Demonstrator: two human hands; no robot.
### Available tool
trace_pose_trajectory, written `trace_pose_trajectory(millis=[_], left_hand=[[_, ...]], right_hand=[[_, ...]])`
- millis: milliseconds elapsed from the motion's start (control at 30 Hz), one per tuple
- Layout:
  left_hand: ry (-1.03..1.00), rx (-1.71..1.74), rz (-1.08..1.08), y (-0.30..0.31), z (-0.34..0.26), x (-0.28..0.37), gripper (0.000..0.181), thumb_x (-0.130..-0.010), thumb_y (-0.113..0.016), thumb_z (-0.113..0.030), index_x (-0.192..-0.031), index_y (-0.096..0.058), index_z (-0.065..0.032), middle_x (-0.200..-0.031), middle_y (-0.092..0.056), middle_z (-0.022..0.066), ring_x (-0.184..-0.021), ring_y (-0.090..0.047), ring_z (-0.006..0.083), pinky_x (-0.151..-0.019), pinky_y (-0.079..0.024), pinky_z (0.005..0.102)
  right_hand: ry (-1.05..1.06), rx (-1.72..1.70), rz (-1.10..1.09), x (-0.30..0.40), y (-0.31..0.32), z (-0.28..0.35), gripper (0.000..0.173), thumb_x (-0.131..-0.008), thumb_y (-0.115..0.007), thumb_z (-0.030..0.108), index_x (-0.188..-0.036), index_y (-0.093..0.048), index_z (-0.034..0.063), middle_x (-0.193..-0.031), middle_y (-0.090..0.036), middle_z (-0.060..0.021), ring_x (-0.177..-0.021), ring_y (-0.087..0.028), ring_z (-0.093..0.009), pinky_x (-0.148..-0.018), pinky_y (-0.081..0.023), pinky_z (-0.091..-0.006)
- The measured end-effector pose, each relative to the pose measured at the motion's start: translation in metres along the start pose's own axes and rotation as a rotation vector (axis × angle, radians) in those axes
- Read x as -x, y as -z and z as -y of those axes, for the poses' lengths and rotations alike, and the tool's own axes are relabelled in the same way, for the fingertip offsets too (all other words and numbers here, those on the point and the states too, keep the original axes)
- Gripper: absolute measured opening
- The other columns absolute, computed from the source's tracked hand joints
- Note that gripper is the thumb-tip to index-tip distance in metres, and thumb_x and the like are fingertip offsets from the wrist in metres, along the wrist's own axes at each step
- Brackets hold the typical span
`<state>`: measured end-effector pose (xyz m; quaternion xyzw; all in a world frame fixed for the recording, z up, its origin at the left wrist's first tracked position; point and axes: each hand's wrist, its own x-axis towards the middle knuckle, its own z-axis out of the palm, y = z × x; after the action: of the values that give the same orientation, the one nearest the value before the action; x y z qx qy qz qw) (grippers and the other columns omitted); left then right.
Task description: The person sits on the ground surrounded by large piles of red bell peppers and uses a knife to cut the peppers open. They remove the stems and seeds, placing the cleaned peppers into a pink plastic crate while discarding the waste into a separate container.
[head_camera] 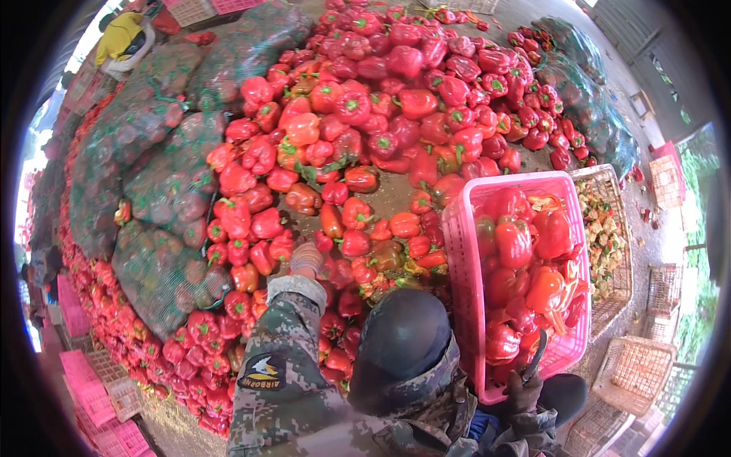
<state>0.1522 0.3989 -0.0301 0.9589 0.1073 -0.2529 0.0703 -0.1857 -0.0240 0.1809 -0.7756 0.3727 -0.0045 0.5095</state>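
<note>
My left hand [306,258], in a pale glove, reaches into the heap of red bell peppers [354,103]. A small red pepper [324,241] is right by its fingertips, and the fingers themselves are too blurred and hidden to show a grip. At the lower right, my right hand [522,391] in a dark glove is closed around a knife [537,355] with a short curved blade pointing up. That hand is at the near end of a pink plastic crate [518,178]. Whole and cut-open red peppers [515,244] fill much of the crate.
Green mesh sacks of peppers [171,274] stand along the left, with more sacks [582,97] at the far right. Beyond the pink crate, a tan crate [622,245] holds pepper cores and scraps [597,228]. A person in yellow [120,37] bends at the upper left.
</note>
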Motion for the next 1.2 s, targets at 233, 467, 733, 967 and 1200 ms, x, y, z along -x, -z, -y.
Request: trace_pose_trajectory(millis=[233, 467, 733, 967, 1200], left_hand=[[0.005, -0.211, 0.208, 0.013, -0.032, -0.033, 0.071, -0.074, -0.07, -0.045, -0.133, -0.047, -0.0137, -0.126, -0.058, 0.016, -0.116, -0.057, 0.0304, -0.096, -0.046, 0.0416], [0.038, 0.592, -0.207, -0.005, 0.038, -0.03, 0.066, -0.073, -0.075, -0.034, -0.126, -0.048, -0.0055, -0.105, -0.064, 0.0152, -0.096, -0.064, 0.0299, -0.085, -0.053, 0.038], [-0.296, 1.941, 0.245, 0.08, -0.057, 0.088, 0.053, -0.085, -0.067, -0.037, -0.122, -0.052, -0.0035, -0.113, -0.06, 0.0094, -0.097, -0.062, 0.0217, -0.084, -0.053, 0.0349], [-0.473, 2.112, 0.678, 0.143, -0.171, 0.238, 0.06, -0.089, -0.06, -0.047, -0.128, -0.047, -0.0025, -0.122, -0.056, 0.0139, -0.114, -0.055, 0.028, -0.1, -0.045, 0.0439], [-0.447, 2.145, 0.958, 0.116, -0.233, 0.299, 0.055, -0.089, -0.057, -0.045, -0.125, -0.05, -0.0035, -0.12, -0.058, 0.0129, -0.112, -0.056, 0.0289, -0.096, -0.047, 0.0444]], right_hand=[[-0.067, 0.083, 0.032, -0.009, -0.015, 0.013, 0.009, -0.079, -0.064, 0.011, -0.08, -0.058, 0.0039, -0.059, -0.057, -0.0023, -0.05, -0.054, -0.011, -0.046, -0.042, -0.0274], [0.138, 0.283, 0.123, -0.023, -0.028, 0.027, 0.018, -0.075, -0.07, 0.013, -0.087, -0.062, 0.002, -0.061, -0.057, -0.0054, -0.058, -0.059, -0.015, -0.053, -0.045, -0.0313], [0.507, 0.196, 0.374, -0.047, -0.09, 0.085, 0.023, -0.08, -0.068, 0.013, -0.101, -0.062, 0.0045, -0.08, -0.065, -0.0141, -0.069, -0.065, -0.03, -0.061, -0.051, -0.0372], [0.836, 0.23, 0.157, -0.032, -0.081, 0.142, 0.027, -0.083, -0.065, 0.02, -0.105, -0.058, 0.0057, -0.083, -0.064, -0.0153, -0.07, -0.063, -0.037, -0.058, -0.051, -0.0452], [0.701, -0.02, 0.057, -0.02, -0.009, 0.107, 0.038, -0.082, -0.068, 0.023, -0.114, -0.059, 0.0039, -0.088, -0.065, -0.0146, -0.077, -0.066, -0.032, -0.064, -0.051, -0.0384]])
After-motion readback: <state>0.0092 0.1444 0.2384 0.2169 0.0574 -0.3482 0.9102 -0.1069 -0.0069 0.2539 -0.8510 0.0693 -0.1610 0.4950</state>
